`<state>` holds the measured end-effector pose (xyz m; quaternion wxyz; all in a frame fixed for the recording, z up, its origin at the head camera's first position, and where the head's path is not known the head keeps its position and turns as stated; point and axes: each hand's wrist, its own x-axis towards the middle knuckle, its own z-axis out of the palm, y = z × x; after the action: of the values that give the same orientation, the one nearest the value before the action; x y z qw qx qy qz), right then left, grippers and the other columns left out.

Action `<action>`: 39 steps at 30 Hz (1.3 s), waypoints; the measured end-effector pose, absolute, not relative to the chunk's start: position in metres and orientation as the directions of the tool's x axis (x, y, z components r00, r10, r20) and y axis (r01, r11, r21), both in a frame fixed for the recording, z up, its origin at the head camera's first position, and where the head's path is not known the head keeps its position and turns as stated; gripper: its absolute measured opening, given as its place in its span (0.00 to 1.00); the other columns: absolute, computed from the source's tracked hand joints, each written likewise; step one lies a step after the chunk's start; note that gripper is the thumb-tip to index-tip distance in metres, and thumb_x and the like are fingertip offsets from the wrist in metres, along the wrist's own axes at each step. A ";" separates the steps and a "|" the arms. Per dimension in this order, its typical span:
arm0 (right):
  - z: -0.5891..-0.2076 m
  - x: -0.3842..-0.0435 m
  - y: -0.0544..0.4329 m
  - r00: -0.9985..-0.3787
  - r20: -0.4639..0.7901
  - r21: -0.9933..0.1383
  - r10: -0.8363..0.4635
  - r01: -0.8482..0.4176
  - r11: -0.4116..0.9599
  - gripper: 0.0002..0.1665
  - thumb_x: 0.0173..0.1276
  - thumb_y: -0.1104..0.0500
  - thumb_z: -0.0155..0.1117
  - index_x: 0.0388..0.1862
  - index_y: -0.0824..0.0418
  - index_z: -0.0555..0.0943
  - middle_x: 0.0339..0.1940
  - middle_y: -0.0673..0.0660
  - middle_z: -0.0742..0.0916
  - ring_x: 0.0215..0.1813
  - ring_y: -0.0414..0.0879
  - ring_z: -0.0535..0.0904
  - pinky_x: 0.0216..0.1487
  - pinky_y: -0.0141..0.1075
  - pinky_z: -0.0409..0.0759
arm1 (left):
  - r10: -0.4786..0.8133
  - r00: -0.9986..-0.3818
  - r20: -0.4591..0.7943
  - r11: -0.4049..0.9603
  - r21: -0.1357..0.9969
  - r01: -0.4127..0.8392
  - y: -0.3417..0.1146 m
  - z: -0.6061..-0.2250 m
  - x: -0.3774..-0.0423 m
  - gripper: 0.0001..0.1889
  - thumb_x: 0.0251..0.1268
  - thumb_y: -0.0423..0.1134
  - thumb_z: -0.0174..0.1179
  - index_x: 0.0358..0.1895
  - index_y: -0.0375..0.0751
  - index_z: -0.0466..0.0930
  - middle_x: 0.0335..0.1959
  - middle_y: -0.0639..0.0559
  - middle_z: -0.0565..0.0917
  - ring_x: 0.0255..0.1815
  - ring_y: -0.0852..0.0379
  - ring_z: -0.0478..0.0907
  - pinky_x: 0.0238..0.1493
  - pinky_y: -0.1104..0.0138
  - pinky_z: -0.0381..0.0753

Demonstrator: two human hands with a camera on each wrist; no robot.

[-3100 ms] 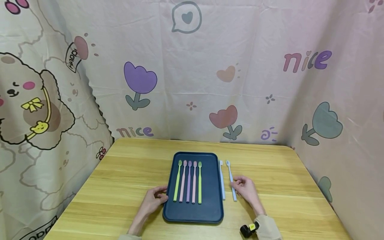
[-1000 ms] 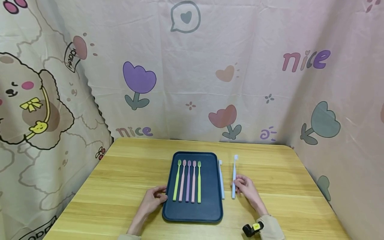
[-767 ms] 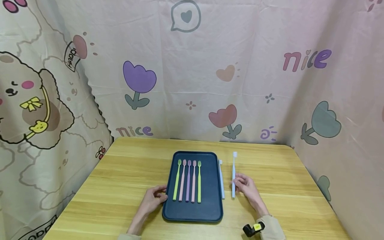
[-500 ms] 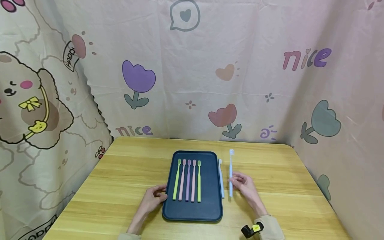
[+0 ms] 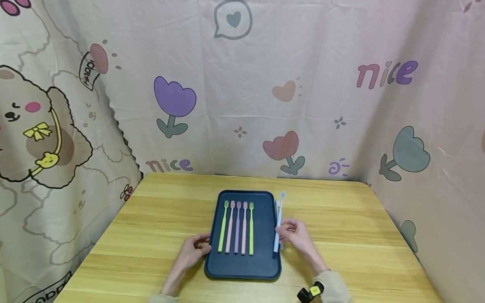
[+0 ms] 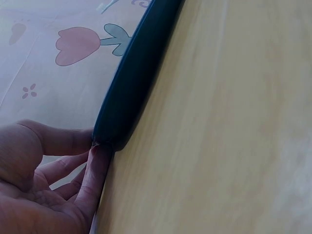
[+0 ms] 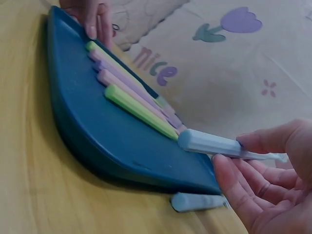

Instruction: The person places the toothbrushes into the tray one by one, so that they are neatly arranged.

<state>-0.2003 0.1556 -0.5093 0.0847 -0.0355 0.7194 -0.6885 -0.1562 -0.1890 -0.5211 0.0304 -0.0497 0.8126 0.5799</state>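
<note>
A dark blue tray point(image 5: 265, 263) lies on the table with several toothbrushes side by side: green point(image 5: 221, 235), pink point(image 5: 229, 233), purple point(image 5: 237, 231), pink point(image 5: 244, 233) and green point(image 5: 251, 233). My left hand point(image 5: 192, 251) pinches the tray's left rim; in the left wrist view, thumb and finger meet at the tray point(image 6: 129, 83). Between thumb and fingers, my right hand point(image 5: 297, 237) holds a light blue toothbrush point(image 5: 278, 219) above the tray's right edge, handle end toward me. Another light blue toothbrush point(image 7: 197, 202) lies on the table beside that edge, mostly hidden in the head view.
The wooden table point(image 5: 360, 235) extends on both sides of the tray. A patterned cloth point(image 5: 235, 92) hangs behind it and along both sides. A black device with a yellow label point(image 5: 310, 291) sits at my right wrist.
My right hand has lifted the light blue toothbrush off the table and carried it left to the tray's right edge. My left hand has stayed at the tray's rim.
</note>
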 end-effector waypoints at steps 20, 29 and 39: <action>-0.506 -0.199 0.128 -0.968 -0.039 -0.981 -0.246 -0.010 0.194 0.18 0.65 0.69 0.67 0.47 0.80 0.74 0.30 0.71 0.87 0.28 0.53 0.87 0.33 0.46 0.88 | -0.063 -0.993 -0.104 0.322 0.939 -0.119 -0.188 -0.523 -0.157 0.22 0.58 0.21 0.64 0.58 0.22 0.78 0.48 0.35 0.85 0.32 0.61 0.75 0.32 0.74 0.73; -0.506 -0.200 0.120 -0.969 -0.040 -0.972 -0.243 -0.018 0.233 0.16 0.63 0.69 0.67 0.45 0.79 0.75 0.27 0.68 0.87 0.24 0.46 0.86 0.31 0.44 0.87 | -0.058 -0.993 -0.101 0.322 0.940 -0.114 -0.188 -0.523 -0.156 0.22 0.58 0.22 0.64 0.58 0.22 0.78 0.48 0.34 0.85 0.32 0.61 0.76 0.32 0.74 0.73; -0.510 -0.206 0.110 -0.967 -0.071 -0.962 -0.244 0.002 0.273 0.16 0.62 0.68 0.68 0.44 0.78 0.76 0.25 0.63 0.88 0.23 0.45 0.86 0.30 0.41 0.87 | -0.060 -0.993 -0.102 0.320 0.940 -0.116 -0.188 -0.521 -0.155 0.22 0.57 0.21 0.64 0.57 0.22 0.79 0.47 0.35 0.85 0.32 0.61 0.76 0.33 0.74 0.74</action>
<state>-0.2059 0.1103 -0.5104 0.1028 -0.0767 0.7912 -0.5980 -0.1551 -0.1878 -0.5214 0.0241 -0.0544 0.8121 0.5804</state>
